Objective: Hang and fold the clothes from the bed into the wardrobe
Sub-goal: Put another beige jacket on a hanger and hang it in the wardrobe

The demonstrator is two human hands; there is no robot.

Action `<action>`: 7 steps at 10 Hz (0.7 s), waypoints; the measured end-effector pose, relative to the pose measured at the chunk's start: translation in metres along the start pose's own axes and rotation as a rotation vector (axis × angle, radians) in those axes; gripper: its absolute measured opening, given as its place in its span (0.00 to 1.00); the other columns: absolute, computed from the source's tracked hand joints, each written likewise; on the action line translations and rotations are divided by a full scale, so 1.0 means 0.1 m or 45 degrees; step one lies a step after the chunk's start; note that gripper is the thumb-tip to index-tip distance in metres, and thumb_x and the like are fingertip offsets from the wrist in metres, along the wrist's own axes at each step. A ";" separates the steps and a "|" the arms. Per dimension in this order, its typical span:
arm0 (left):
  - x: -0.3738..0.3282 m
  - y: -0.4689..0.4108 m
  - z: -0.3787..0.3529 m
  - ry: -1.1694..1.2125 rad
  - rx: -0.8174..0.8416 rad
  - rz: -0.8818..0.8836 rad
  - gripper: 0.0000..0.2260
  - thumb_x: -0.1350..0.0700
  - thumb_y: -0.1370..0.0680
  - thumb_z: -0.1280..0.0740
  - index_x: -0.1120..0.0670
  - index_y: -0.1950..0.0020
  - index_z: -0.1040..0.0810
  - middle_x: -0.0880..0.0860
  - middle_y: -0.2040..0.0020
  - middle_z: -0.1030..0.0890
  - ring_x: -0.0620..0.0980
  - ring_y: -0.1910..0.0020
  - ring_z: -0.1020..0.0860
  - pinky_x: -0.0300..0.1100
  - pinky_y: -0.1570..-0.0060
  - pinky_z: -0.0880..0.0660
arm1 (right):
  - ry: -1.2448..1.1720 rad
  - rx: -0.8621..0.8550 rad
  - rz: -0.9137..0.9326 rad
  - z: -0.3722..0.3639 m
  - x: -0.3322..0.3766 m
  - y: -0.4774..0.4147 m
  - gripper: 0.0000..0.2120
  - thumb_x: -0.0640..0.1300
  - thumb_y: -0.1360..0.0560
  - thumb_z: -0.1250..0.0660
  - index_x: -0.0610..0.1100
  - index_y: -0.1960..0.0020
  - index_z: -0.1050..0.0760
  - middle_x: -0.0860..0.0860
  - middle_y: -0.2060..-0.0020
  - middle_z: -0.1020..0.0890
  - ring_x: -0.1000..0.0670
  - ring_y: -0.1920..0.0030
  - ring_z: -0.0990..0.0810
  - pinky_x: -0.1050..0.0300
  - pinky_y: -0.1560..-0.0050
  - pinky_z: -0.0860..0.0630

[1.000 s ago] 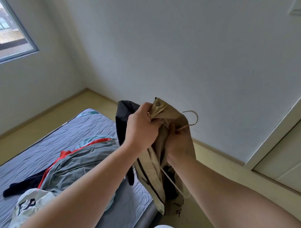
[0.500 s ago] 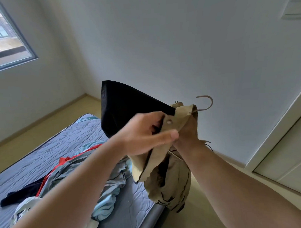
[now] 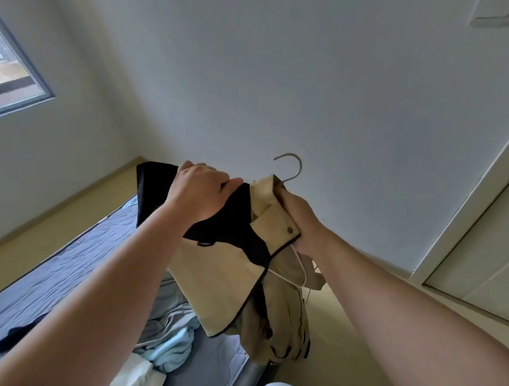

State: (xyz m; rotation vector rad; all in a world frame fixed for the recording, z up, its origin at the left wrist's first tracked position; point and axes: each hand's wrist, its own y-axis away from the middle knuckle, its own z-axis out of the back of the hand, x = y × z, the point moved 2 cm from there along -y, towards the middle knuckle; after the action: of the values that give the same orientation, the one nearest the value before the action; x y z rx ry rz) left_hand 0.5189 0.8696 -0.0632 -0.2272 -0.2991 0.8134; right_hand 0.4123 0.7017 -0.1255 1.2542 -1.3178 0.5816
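I hold a tan jacket (image 3: 230, 283) with a black lining up in front of me, above the foot of the bed. My left hand (image 3: 200, 193) grips the black upper part of the jacket near its shoulder. My right hand (image 3: 302, 220) clutches the tan collar together with a hanger, whose metal hook (image 3: 293, 165) sticks up above the collar. The rest of the jacket hangs down crumpled below my hands. More clothes lie on the grey mattress (image 3: 62, 266): a light blue and grey heap (image 3: 169, 337), a dark garment (image 3: 14, 335) and a white one (image 3: 133, 379).
A white wall stands ahead, with a window (image 3: 9, 65) at the upper left. A pale door with its frame (image 3: 480, 242) is at the right. Yellowish floor runs around the mattress. A wall switch (image 3: 493, 7) shows at the top right.
My left hand has shifted from the tan collar to the black part and closed on it. The tan front panel now hangs spread out, and the hanger hook stands more upright.
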 end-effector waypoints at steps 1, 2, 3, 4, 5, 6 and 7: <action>0.15 0.01 -0.09 0.045 0.005 0.097 0.27 0.34 0.18 0.52 0.48 0.68 0.28 0.45 0.69 0.25 0.50 0.57 0.24 0.50 0.39 0.33 | 0.292 -0.310 0.284 0.14 -0.02 0.00 0.14 0.52 0.25 0.45 0.49 0.54 0.21 0.47 0.49 0.17 0.43 0.46 0.19 0.45 0.47 0.22; 0.21 0.05 -0.12 0.087 -0.014 0.172 0.28 0.34 0.18 0.51 0.49 0.69 0.27 0.46 0.69 0.24 0.50 0.57 0.24 0.50 0.39 0.34 | 0.213 -0.613 0.202 0.39 -0.25 -0.09 0.14 0.41 0.23 0.47 0.50 0.53 0.23 0.49 0.50 0.19 0.41 0.47 0.18 0.45 0.50 0.21; 0.23 0.11 -0.15 0.148 -0.058 0.277 0.29 0.33 0.19 0.49 0.49 0.67 0.23 0.46 0.69 0.22 0.49 0.55 0.24 0.48 0.40 0.36 | 0.243 -0.673 -0.097 0.57 -0.51 -0.24 0.14 0.39 0.22 0.43 0.39 0.41 0.23 0.39 0.43 0.19 0.37 0.43 0.20 0.43 0.42 0.22; 0.21 0.17 -0.15 0.244 -0.127 0.383 0.29 0.34 0.19 0.46 0.50 0.72 0.27 0.47 0.72 0.24 0.51 0.58 0.25 0.49 0.41 0.36 | 0.316 -0.547 -0.343 0.72 -0.83 -0.36 0.15 0.36 0.22 0.40 0.34 0.36 0.25 0.36 0.37 0.22 0.36 0.38 0.21 0.46 0.44 0.22; 0.21 0.27 -0.14 0.337 -0.173 0.462 0.29 0.35 0.20 0.43 0.49 0.77 0.33 0.47 0.76 0.28 0.51 0.60 0.26 0.49 0.41 0.36 | 0.252 -0.415 -0.490 0.72 -1.05 -0.32 0.04 0.33 0.20 0.40 0.38 0.52 0.28 0.35 0.46 0.23 0.40 0.52 0.19 0.49 0.52 0.21; 0.26 0.37 -0.14 0.375 -0.188 0.518 0.31 0.34 0.20 0.42 0.51 0.78 0.36 0.47 0.79 0.32 0.50 0.64 0.27 0.49 0.40 0.36 | 0.046 -0.360 -0.528 0.70 -1.20 -0.30 0.04 0.34 0.19 0.43 0.37 0.46 0.30 0.40 0.48 0.24 0.44 0.59 0.20 0.50 0.53 0.21; 0.35 0.46 -0.09 0.371 -0.258 0.628 0.32 0.34 0.21 0.43 0.54 0.78 0.37 0.49 0.80 0.34 0.48 0.70 0.29 0.46 0.43 0.36 | -0.226 -0.355 -0.654 0.68 -1.30 -0.26 0.12 0.36 0.21 0.48 0.34 0.46 0.27 0.38 0.50 0.17 0.36 0.56 0.14 0.50 0.60 0.18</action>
State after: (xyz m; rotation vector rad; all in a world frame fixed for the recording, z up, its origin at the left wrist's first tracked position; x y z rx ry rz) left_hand 0.5139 0.9259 -0.0802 -0.6197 -0.0455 1.2212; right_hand 0.3777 0.6742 -0.2675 1.3606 -1.1098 -0.0762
